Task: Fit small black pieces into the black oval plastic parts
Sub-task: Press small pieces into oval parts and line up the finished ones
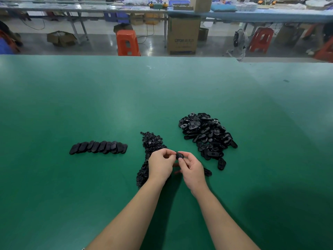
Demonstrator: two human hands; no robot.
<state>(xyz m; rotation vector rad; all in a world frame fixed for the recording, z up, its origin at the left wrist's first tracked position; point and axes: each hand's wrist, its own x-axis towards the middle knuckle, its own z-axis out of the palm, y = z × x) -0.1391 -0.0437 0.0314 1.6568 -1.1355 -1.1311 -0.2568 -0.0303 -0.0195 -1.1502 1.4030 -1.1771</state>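
Holding one oval part [179, 155] between both hands, I see them meet above the desk [108, 105], just in front of me. Left hand [161, 164]: fingers curled, thumb and forefinger pinching the part's left end. Right hand [191, 166]: fingers curled, pinching the right end from the near side. Whether a small piece is already pressed into it I cannot tell; the fingers cover most of it.

Items on the desk, as I see them:
- Loose pile of oval parts [207, 136], beyond and to the right of the hands, with a few strays at its near edge.
- One stray oval [207, 171] lying flat just beside the right hand.
- Strip of small pieces [150, 143], running from beyond the left hand back under it toward me.
- Row of ovals [98, 147], overlapped like tiles, well to the left and apart from the rest.

Beyond the desk's far edge: orange stool [128, 43], cardboard box [183, 35], long bench with clutter.
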